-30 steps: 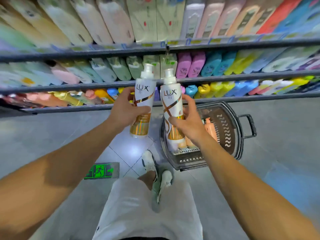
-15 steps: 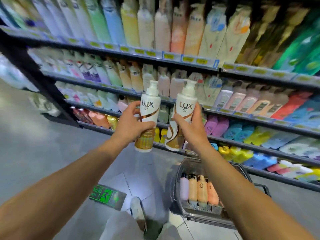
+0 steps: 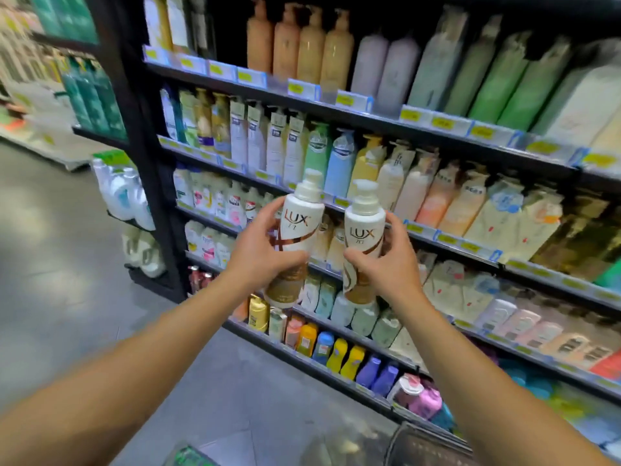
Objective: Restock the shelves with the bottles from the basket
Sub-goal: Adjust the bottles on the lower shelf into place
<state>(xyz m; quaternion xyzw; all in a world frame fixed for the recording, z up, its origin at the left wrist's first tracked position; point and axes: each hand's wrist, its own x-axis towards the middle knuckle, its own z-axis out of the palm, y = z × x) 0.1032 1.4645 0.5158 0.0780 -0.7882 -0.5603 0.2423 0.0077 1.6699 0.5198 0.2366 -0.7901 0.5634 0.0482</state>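
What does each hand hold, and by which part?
The left hand grips one LUX bottle around its middle; the right hand grips the other bottle, also around the middle.

Left hand (image 3: 258,255) gripping 1 LUX bottle (image 3: 295,237), right hand (image 3: 386,267) gripping another (image 3: 361,240), stocked shelves (image 3: 369,116) behind

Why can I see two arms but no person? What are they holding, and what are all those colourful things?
The camera sits on the person's head and looks forward and down, so you see only their own arms. There is no robot here. The left hand grips one white and gold bottle, and the right hand grips another just like it. Both say LUX and stand upright, side by side. The colourful things are many more bottles standing in rows on dark shop shelves. At the bottom edge, the rim of a basket peeks in.
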